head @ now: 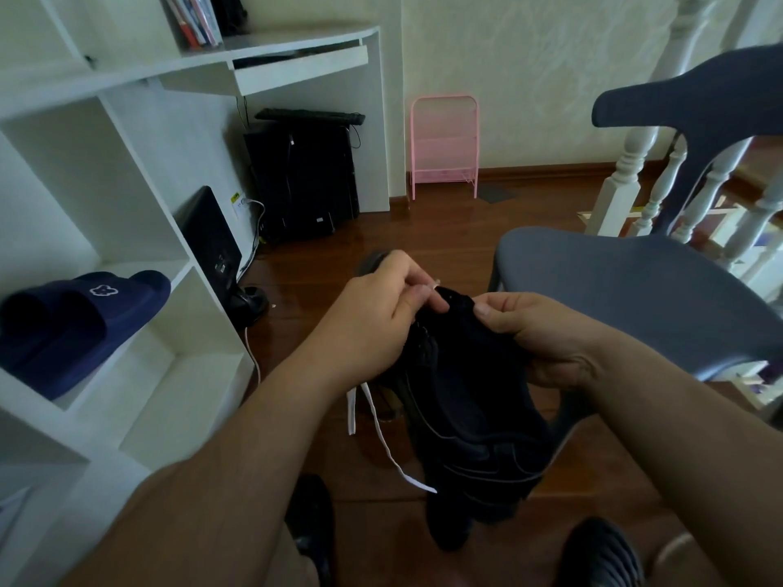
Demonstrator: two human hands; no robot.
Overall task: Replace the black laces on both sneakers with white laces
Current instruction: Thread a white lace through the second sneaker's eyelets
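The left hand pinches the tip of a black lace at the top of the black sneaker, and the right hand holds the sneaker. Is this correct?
Not quite: the lace is white, not black, as the head view shows. The left hand pinches its tip at the top of the black sneaker, and the right hand holds the sneaker.
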